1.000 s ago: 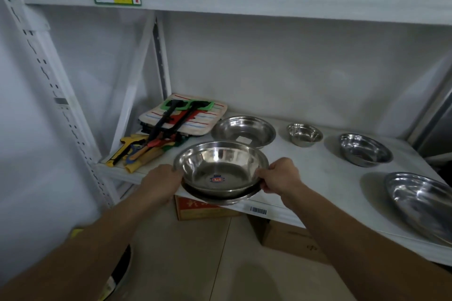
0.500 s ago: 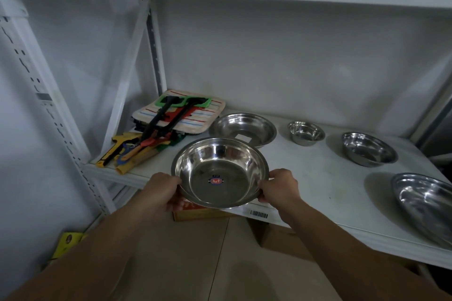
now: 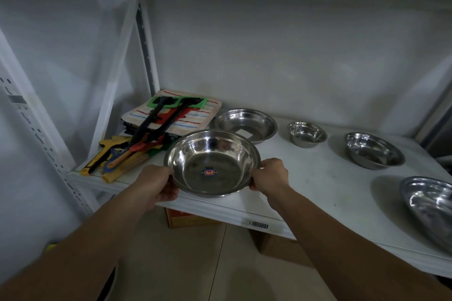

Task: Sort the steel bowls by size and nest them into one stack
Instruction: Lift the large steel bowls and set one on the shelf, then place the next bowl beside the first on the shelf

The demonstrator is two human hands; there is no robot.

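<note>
Between both hands, at the front edge of the white shelf (image 3: 305, 178), sits the steel bowl w/ a red-blue sticker (image 3: 212, 163) in its bottom. Left hand (image 3: 156, 182) pinches its rim on that side, thumb on top, fingers curled under; right hand (image 3: 269, 175) pinches the opposite rim the same way. Can't tell whether the bowl rests on the shelf or is held just off it. Just beyond the hands, behind the held bowl, stands a medium bowl (image 3: 245, 124); further off to the right of the right hand is the small bowl (image 3: 307, 134), then a mid-size bowl (image 3: 374, 150), and well right, cut by the frame edge, the large shallow bowl (image 3: 433, 205). All four are apart, nothing nested yet, so sorting looks barely begun. Beyond the left hand: striped cloths (image 3: 176, 115) w/ black tongs (image 3: 159, 120) on top and a pile of coloured utensils (image 3: 117, 154). Risks, as a guess: the held bowl hangs partly past the shelf lip, so a loose rim pinch on smooth steel could let it tip off toward the floor. Dropping it into a smaller bowl would leave it perched and wobbly; size order needs checking vs. the big one far right first. Swinging left could clip the tongs.
</note>
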